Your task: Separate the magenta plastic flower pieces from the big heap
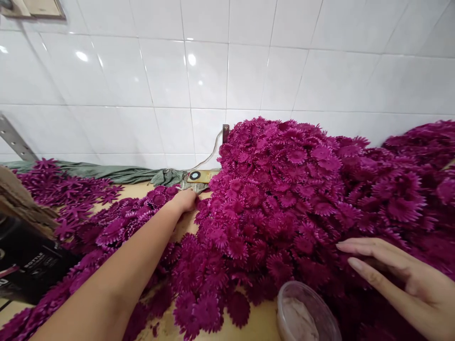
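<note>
Across the worktop (186, 226), in the head view, magenta flower-shaped pieces lie against a white tiled wall (249, 71). The greatest share sits in a big loose heap (270, 189) from the centre to the right, jumbled and overlapping. Left of the outstretched arm, a lower bank of scalloped pieces (124, 222) looks more evenly layered, and beyond it lies a scatter of narrow-petalled stars (60, 194).

As far as progress can be judged, the pieces are already shaped and coloured, and the two kinds lie mostly apart. The big heap seems to be the portion left unarranged; whether any pieces are joined together cannot be told.

The left hand (187, 199) reaches between bank and heap, just short of a yellow strip with a dark round mark (201, 176), near a green cloth (106, 171) along the wall. Its fingers are turned away, so I cannot tell whether that grip is closed on anything. The right hand (405, 277) is at the near right part of the heap, thumb and fingers apart, with nothing visible between them. Just beside it stands a clear tub (325, 310) with pale contents.
</note>
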Demonstrator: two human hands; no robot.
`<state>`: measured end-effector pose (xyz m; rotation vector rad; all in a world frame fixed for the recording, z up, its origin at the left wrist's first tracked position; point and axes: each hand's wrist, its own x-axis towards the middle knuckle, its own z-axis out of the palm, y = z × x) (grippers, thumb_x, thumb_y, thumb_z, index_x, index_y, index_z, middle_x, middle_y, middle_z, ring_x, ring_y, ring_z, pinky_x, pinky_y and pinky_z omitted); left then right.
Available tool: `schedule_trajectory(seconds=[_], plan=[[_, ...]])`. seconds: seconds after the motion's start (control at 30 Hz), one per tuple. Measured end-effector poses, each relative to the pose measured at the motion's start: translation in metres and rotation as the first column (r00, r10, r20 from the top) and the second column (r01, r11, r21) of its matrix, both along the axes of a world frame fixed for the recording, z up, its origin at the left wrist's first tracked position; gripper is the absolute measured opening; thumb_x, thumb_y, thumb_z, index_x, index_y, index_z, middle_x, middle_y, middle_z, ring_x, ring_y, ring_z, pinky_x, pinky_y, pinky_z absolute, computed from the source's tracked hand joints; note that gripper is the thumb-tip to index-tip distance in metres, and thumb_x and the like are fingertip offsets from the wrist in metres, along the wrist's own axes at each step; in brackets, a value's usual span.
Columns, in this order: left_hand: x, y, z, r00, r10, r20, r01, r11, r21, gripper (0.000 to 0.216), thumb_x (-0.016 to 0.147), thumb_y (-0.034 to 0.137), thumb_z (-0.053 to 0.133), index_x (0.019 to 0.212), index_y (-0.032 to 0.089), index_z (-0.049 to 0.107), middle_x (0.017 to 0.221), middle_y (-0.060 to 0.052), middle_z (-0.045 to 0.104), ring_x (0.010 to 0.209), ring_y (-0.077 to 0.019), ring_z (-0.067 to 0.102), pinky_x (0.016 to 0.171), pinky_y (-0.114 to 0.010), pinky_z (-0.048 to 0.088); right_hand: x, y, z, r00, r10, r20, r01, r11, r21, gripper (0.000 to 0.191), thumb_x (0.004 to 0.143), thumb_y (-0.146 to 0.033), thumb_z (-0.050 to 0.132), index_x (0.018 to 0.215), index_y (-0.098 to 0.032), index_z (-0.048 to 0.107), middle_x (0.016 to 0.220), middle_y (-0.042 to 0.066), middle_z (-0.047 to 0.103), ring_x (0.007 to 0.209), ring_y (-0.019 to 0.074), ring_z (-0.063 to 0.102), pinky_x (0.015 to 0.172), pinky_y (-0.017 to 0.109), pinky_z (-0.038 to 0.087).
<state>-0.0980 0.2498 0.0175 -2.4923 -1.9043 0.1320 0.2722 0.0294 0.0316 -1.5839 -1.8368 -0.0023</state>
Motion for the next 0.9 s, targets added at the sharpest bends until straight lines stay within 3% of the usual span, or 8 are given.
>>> schedule_trajectory(seconds=[0.1,0.23,0.37,0.57,0.7,0.8,0.87,0.9], plan=[[-0.006,-0.007,0.011,1.0,0.028,-0.01,-0.027,0.999,0.022,0.03,0.063,0.02,0.053,0.089,0.02,0.068,0.089,-0.01,0.068,0.087,-0.0249,0.062,0.076,-0.029,0.044,-0.005,-0.004,0.006,1.0,0.025,-0.007,-0.025,1.0,0.017,0.029,0.072,-0.048,0.053,0.088,-0.028,0.065,0.094,0.005,0.065,0.086,0.0235,0.062,0.076,0.036,0.054],[-0.019,-0.018,0.03,0.997,0.082,0.013,-0.083,0.993,0.088,0.041,0.063,0.015,0.05,0.102,0.019,0.063,0.105,-0.013,0.064,0.096,-0.0271,0.058,0.081,-0.032,0.043,-0.009,-0.012,0.012,0.999,0.04,0.005,-0.04,0.998,0.051,0.028,0.072,-0.049,0.053,0.085,-0.028,0.066,0.093,0.005,0.066,0.085,0.0247,0.062,0.078,0.04,0.053],[-0.04,-0.033,0.045,0.987,0.141,0.08,-0.148,0.986,0.082,0.039,0.06,0.015,0.053,0.097,0.015,0.065,0.101,-0.015,0.064,0.093,-0.03,0.059,0.081,-0.035,0.043,-0.011,-0.022,0.018,0.999,0.036,0.006,-0.036,0.997,0.07,0.03,0.072,-0.051,0.051,0.087,-0.029,0.065,0.093,0.006,0.066,0.084,0.0257,0.063,0.077,0.042,0.052],[-0.058,-0.057,0.064,0.931,0.177,0.319,-0.221,0.97,0.107,0.052,0.059,0.012,0.053,0.111,0.01,0.056,0.115,-0.015,0.057,0.105,-0.0289,0.053,0.09,-0.033,0.039,-0.028,-0.041,0.038,0.999,0.036,0.019,-0.037,0.997,0.065,0.033,0.071,-0.051,0.051,0.087,-0.025,0.065,0.093,0.007,0.066,0.081,0.0243,0.063,0.071,0.037,0.054],[-0.038,-0.078,0.078,0.854,0.124,0.505,-0.168,0.985,0.042,0.044,0.067,0.016,0.051,0.111,0.013,0.055,0.099,-0.009,0.066,0.087,-0.0223,0.062,0.077,-0.03,0.047,-0.05,-0.05,0.052,0.998,0.054,-0.009,-0.055,0.997,-0.051,0.029,0.073,-0.045,0.051,0.087,-0.023,0.064,0.094,0.008,0.065,0.083,0.0225,0.062,0.067,0.033,0.054],[-0.002,-0.101,0.082,0.692,0.047,0.721,-0.035,0.999,-0.031,0.037,0.075,0.023,0.048,0.111,0.016,0.053,0.093,-0.006,0.067,0.077,-0.0145,0.064,0.069,-0.025,0.049,-0.074,-0.048,0.058,0.993,0.073,-0.092,-0.082,0.991,-0.105,0.026,0.077,-0.038,0.049,0.091,-0.021,0.063,0.092,0.008,0.064,0.08,0.019,0.061,0.066,0.03,0.052],[0.028,-0.12,0.079,0.291,0.076,0.954,0.18,0.975,-0.133,0.03,0.073,0.024,0.055,0.102,0.015,0.056,0.093,-0.007,0.067,0.076,-0.0125,0.064,0.07,-0.024,0.049,-0.093,-0.041,0.06,0.989,0.099,-0.113,-0.11,0.989,-0.097,0.027,0.076,-0.031,0.051,0.097,-0.018,0.061,0.091,0.008,0.062,0.077,0.0174,0.06,0.067,0.03,0.051],[0.042,-0.13,0.076,0.167,0.125,0.978,0.278,0.946,-0.168,0.028,0.072,0.028,0.058,0.097,0.015,0.058,0.09,-0.007,0.067,0.073,-0.0118,0.064,0.068,-0.023,0.049,-0.103,-0.036,0.06,0.988,0.11,-0.106,-0.118,0.99,-0.079,0.031,0.075,-0.03,0.053,0.102,-0.016,0.059,0.092,0.009,0.061,0.077,0.0174,0.059,0.068,0.031,0.05]])
